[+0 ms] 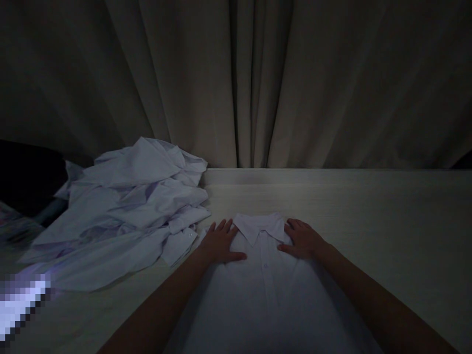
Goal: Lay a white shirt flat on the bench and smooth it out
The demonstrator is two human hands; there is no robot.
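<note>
You are pressing your left hand (pixel 221 243) and right hand (pixel 302 240) flat, fingers spread, gripping nothing, on the shoulders of a white shirt (pixel 265 295) lying buttoned, unfolded, collar away, on the table (pixel 368 221). Beyond left, a heap of shirts (pixel 129 211) is waiting unsorted.

Left hand (pixel 220 242) flat, right hand (pixel 302 239) flat, forearms extended

Head camera looks forward and down (close) over the table (pixel 368 206).
</note>
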